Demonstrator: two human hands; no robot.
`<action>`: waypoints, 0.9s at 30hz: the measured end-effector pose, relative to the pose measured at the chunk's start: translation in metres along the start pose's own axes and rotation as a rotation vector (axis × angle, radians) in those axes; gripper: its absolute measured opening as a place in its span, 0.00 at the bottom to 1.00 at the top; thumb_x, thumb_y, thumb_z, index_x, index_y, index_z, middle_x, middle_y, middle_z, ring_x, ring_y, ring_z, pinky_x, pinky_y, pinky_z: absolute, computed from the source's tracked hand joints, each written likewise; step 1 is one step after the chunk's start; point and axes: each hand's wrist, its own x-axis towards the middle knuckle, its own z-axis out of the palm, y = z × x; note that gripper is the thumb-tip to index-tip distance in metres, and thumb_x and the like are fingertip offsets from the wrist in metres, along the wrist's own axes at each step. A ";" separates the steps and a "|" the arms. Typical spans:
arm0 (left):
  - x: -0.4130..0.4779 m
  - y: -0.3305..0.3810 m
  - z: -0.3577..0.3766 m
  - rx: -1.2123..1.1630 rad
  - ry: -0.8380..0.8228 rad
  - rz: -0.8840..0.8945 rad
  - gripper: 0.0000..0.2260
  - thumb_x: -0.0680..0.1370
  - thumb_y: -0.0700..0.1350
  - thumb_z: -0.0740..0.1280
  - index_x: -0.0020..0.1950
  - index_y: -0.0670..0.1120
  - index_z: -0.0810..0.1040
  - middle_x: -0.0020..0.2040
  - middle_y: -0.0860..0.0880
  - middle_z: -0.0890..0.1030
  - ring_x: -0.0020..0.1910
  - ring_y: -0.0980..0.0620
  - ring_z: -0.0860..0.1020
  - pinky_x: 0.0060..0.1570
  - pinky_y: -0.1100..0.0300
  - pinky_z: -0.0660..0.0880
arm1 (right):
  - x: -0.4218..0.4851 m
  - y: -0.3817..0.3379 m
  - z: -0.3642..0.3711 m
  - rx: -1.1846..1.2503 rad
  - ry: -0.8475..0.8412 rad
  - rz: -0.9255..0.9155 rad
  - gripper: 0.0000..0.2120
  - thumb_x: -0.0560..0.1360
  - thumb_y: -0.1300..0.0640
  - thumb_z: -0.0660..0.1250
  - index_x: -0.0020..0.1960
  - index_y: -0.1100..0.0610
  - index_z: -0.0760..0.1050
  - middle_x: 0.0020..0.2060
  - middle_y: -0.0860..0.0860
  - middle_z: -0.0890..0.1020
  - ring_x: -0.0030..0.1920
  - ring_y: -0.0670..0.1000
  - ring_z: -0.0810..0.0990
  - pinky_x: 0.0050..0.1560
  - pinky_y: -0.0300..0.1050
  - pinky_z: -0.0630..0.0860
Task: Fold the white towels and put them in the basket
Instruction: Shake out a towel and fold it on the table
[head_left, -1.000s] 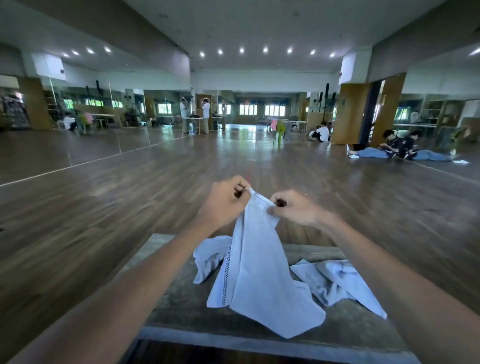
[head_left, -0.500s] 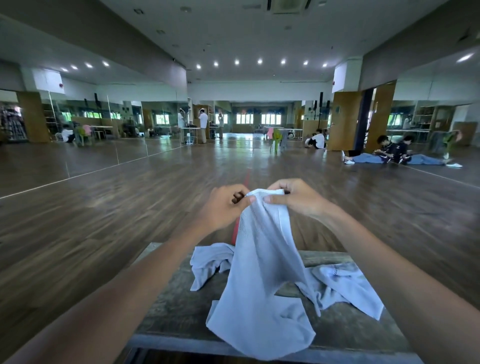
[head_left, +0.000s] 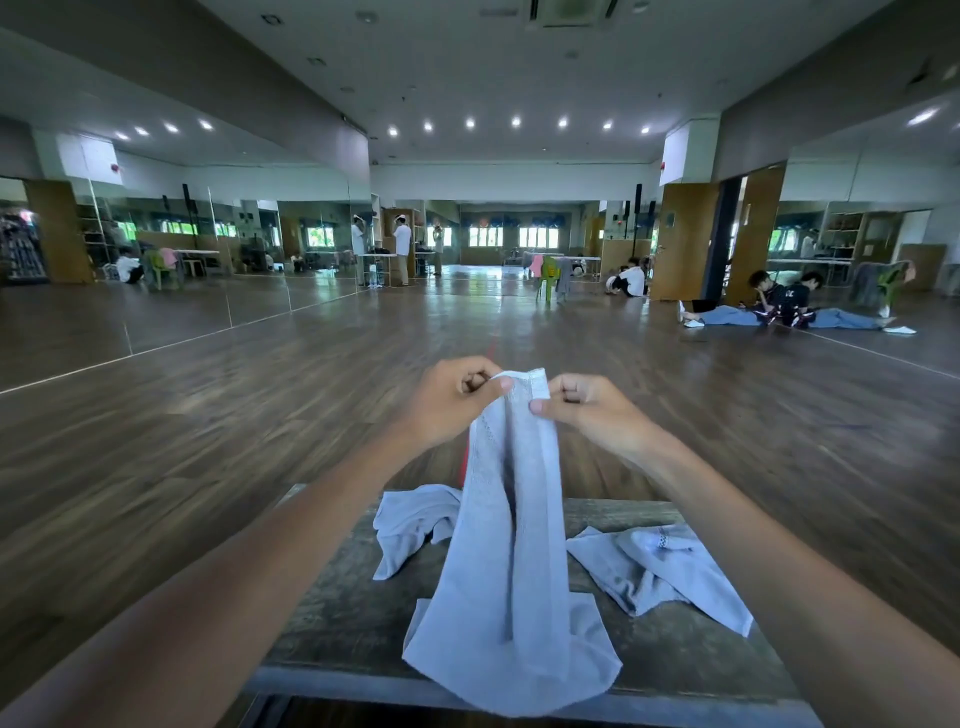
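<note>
A worn grey-brown table (head_left: 332, 623) fills the near foreground. The held towel (head_left: 514, 545) hangs with its lower end on the table's near edge. The left towel (head_left: 410, 525) and right towel (head_left: 660, 566) lie crumpled beside it. Above, the left hand (head_left: 447, 405) and right hand (head_left: 592, 410) sit close together, each grip pinching the held towel's top hem. Beyond, a dark wood floor (head_left: 260, 415) runs to mirrors (head_left: 208, 291); people (head_left: 779, 306) sit far right.

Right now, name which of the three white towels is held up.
The middle towel, its top edge pinched by the left hand and right hand; left towel and right towel lie crumpled on the table.
</note>
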 end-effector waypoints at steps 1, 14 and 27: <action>0.000 0.001 0.000 -0.011 0.017 -0.003 0.09 0.78 0.46 0.66 0.45 0.42 0.80 0.33 0.39 0.76 0.31 0.51 0.69 0.33 0.62 0.66 | -0.003 0.005 0.003 -0.015 -0.035 0.025 0.17 0.70 0.53 0.73 0.47 0.66 0.76 0.44 0.59 0.81 0.45 0.51 0.77 0.53 0.48 0.73; -0.007 -0.008 -0.014 0.011 0.025 -0.066 0.15 0.78 0.49 0.67 0.38 0.39 0.77 0.31 0.39 0.74 0.29 0.47 0.69 0.32 0.58 0.64 | -0.014 0.026 0.001 -0.022 -0.005 0.025 0.07 0.76 0.57 0.67 0.41 0.57 0.72 0.32 0.49 0.75 0.31 0.45 0.71 0.30 0.34 0.65; 0.007 -0.011 -0.088 -0.015 0.248 -0.178 0.12 0.78 0.50 0.66 0.50 0.41 0.78 0.43 0.47 0.80 0.41 0.51 0.77 0.44 0.57 0.74 | -0.010 0.022 -0.069 -0.446 -0.149 0.211 0.09 0.74 0.57 0.69 0.51 0.62 0.81 0.50 0.56 0.84 0.53 0.55 0.82 0.60 0.55 0.75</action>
